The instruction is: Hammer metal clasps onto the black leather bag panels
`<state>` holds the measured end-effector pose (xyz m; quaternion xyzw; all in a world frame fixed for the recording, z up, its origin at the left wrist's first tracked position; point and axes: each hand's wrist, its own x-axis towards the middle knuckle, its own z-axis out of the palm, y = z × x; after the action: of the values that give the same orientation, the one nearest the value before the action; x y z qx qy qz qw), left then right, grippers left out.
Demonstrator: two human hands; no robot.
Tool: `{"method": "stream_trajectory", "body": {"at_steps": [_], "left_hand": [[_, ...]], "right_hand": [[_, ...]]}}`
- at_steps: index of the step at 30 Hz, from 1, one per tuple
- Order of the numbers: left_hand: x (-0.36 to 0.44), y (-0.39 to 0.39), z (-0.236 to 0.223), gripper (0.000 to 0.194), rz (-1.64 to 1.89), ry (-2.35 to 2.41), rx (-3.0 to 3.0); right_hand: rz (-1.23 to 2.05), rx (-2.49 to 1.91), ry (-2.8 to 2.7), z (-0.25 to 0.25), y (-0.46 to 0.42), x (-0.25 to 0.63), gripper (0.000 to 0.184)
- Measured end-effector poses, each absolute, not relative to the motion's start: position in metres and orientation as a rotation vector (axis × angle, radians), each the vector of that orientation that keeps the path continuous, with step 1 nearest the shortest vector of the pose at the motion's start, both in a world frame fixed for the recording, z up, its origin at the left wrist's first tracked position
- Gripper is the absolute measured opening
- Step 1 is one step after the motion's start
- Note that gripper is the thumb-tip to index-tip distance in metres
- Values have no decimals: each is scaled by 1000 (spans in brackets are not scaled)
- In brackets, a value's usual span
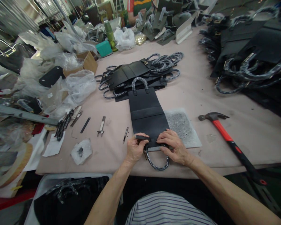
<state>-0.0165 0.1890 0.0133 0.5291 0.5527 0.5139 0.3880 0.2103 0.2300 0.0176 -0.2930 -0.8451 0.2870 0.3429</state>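
A long black bag panel lies lengthwise before me, with a plastic-wrapped handle at its far end. Another wrapped handle loops out from the near end, towards the table edge. My left hand pinches a dark, flat bar-shaped tool at the panel's near left corner; the tool's exact kind is unclear. Across the near right corner, the fingers of my right hand press on the panel, thumb close to the near handle. Partly under the panel is a speckled, worn whitish board.
A red-and-black claw hammer lies at right. Pliers, a thin metal punch and a dark strip lie at left. Stacked bag panels sit behind, more panels at right. A person's hand shows far back.
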Motion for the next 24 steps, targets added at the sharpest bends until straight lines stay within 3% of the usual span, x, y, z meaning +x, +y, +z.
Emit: {"method": "stream_trajectory", "body": {"at_steps": [24], "left_hand": [[-1, 191, 19, 9, 1295, 1558, 1801]], "right_hand": [[759, -751, -2191, 19, 230, 212, 19]]}}
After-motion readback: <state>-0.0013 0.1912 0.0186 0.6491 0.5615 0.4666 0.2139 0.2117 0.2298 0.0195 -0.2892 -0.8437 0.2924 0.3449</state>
